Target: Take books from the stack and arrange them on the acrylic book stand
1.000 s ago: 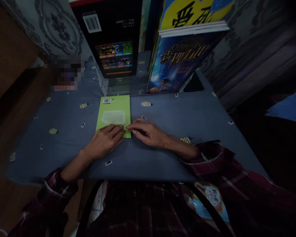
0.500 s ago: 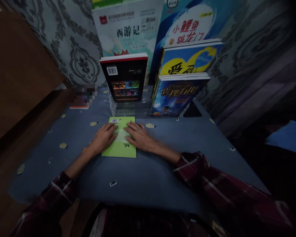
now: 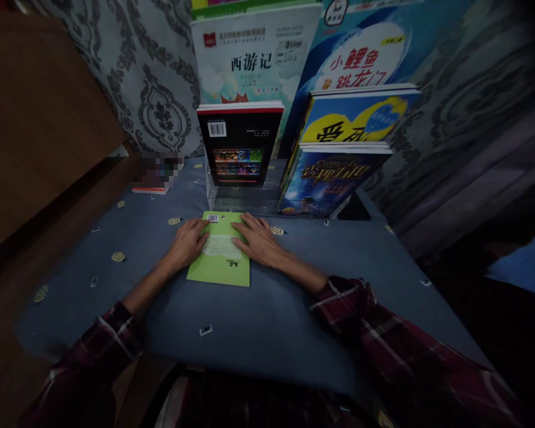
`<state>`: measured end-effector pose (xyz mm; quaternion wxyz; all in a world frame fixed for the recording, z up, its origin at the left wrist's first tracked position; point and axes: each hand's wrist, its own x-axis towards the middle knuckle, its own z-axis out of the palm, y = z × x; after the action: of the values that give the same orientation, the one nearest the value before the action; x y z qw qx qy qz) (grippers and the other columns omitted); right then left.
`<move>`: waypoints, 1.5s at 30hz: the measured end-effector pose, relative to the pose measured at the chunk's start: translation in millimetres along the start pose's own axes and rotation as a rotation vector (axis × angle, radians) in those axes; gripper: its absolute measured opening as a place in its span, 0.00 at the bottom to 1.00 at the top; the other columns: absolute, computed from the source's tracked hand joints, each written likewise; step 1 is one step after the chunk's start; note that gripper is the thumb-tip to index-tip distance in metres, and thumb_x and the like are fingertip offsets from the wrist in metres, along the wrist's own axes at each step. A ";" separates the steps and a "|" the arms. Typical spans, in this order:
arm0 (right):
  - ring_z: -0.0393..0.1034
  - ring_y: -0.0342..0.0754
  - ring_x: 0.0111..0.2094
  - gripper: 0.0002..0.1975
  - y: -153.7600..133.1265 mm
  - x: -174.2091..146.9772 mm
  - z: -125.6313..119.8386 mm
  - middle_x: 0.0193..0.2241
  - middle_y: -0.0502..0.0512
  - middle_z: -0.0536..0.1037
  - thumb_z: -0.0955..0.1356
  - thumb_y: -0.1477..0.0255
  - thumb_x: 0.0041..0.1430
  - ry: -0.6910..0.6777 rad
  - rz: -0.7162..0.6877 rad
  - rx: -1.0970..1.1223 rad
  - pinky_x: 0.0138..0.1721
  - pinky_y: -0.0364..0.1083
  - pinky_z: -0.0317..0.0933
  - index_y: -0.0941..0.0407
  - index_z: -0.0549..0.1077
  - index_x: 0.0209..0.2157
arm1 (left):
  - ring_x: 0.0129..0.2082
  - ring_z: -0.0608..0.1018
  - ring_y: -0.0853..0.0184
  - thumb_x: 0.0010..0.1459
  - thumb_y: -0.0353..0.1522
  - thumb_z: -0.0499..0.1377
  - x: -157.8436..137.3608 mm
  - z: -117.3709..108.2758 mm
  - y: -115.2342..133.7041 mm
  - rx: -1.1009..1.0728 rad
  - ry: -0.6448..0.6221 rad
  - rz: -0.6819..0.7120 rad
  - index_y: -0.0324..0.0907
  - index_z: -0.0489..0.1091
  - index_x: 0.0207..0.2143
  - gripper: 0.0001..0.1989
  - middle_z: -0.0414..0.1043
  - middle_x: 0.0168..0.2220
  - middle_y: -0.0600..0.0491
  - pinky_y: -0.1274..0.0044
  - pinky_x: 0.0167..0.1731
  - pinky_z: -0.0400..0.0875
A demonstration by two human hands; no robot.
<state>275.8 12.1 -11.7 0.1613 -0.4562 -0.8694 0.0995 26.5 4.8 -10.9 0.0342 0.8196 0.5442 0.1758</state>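
Observation:
A thin light-green book (image 3: 220, 267) lies on the table, its barcode near the top edge and a block of small print in the middle. My left hand (image 3: 188, 242) rests along the book's left edge, fingertips and thumb on the cover. Across from it, my right hand (image 3: 257, 239) lies over the right edge, fingers stretched out flat on the cover. Both hands are open and touch the book without gripping it.
Behind the book stands a clear acrylic rack (image 3: 245, 199) holding a black book (image 3: 241, 134), a dark-blue book (image 3: 334, 178) and a blue-yellow book (image 3: 352, 122). Larger books rise behind. A blurred-out book (image 3: 151, 178) lies at the back left of the patterned blue tablecloth (image 3: 285, 321).
Both hands have slid slightly outward on the green book, uncovering more print between them. The view has shifted a little, so the rack and books appear farther right.

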 end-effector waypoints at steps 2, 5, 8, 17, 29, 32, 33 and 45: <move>0.58 0.63 0.67 0.23 4.6 6.2 -4.6 0.65 0.71 0.67 0.63 0.65 0.70 -0.001 -0.010 -0.005 0.64 0.64 0.54 0.60 0.69 0.62 | 0.59 0.72 0.57 0.68 0.33 0.49 0.5 -0.9 0.0 0.002 -0.006 -0.003 0.39 0.67 0.60 0.21 0.72 0.59 0.42 0.63 0.61 0.66; 0.60 0.62 0.64 0.22 7.5 10.2 -7.9 0.63 0.71 0.68 0.63 0.66 0.69 0.023 -0.033 -0.017 0.63 0.63 0.56 0.61 0.70 0.60 | 0.60 0.72 0.57 0.69 0.32 0.48 0.2 -3.3 -0.7 0.007 -0.022 -0.003 0.38 0.67 0.61 0.21 0.71 0.60 0.42 0.63 0.62 0.65; 0.59 0.63 0.64 0.23 5.4 8.7 -7.6 0.64 0.72 0.68 0.63 0.66 0.69 0.023 -0.036 -0.033 0.62 0.63 0.55 0.62 0.70 0.60 | 0.62 0.71 0.56 0.69 0.32 0.47 -1.6 -6.1 4.2 0.050 -0.037 -0.028 0.38 0.67 0.61 0.22 0.71 0.61 0.41 0.62 0.61 0.65; 0.62 0.62 0.60 0.18 -7.3 0.5 -7.7 0.59 0.68 0.73 0.62 0.69 0.70 0.050 -0.033 -0.107 0.62 0.63 0.52 0.59 0.72 0.57 | 0.69 0.62 0.47 0.69 0.41 0.54 -27.3 -6.7 94.6 0.204 -0.169 0.072 0.40 0.64 0.63 0.25 0.64 0.66 0.38 0.47 0.64 0.58; 0.66 0.59 0.53 0.15 5.8 9.5 -8.0 0.50 0.65 0.78 0.64 0.71 0.67 0.117 -0.030 -0.032 0.57 0.58 0.57 0.58 0.78 0.49 | 0.72 0.52 0.36 0.63 0.46 0.59 -22.9 -22.9 134.5 0.177 -0.358 -0.075 0.41 0.58 0.67 0.35 0.55 0.71 0.36 0.35 0.59 0.55; 0.65 0.61 0.56 0.17 12.1 9.9 -1.6 0.56 0.67 0.75 0.65 0.71 0.66 0.156 -0.009 0.009 0.57 0.59 0.58 0.58 0.76 0.53 | 0.72 0.51 0.37 0.62 0.41 0.59 -25.2 -33.4 132.4 0.183 -0.442 -0.052 0.40 0.56 0.68 0.34 0.53 0.72 0.35 0.36 0.60 0.55; 0.66 0.60 0.55 0.18 13.4 8.4 -0.5 0.56 0.67 0.75 0.65 0.71 0.65 0.157 -0.009 0.032 0.56 0.59 0.59 0.59 0.76 0.54 | 0.73 0.51 0.38 0.62 0.39 0.59 -28.0 -38.9 127.6 0.187 -0.486 -0.036 0.40 0.56 0.68 0.34 0.51 0.72 0.36 0.37 0.60 0.56; 0.75 0.50 0.37 0.13 11.3 -25.7 -3.0 0.35 0.54 0.84 0.65 0.74 0.65 0.249 -0.004 0.493 0.42 0.48 0.65 0.55 0.81 0.44 | 0.55 0.74 0.53 0.67 0.37 0.56 -39.6 -56.5 102.6 0.305 -0.388 0.013 0.40 0.67 0.51 0.13 0.71 0.55 0.42 0.62 0.51 0.73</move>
<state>299.2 -2.6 -17.4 0.3734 -0.4104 -0.7933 0.2508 84.8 -80.3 57.5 0.0127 0.8373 0.5422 -0.0688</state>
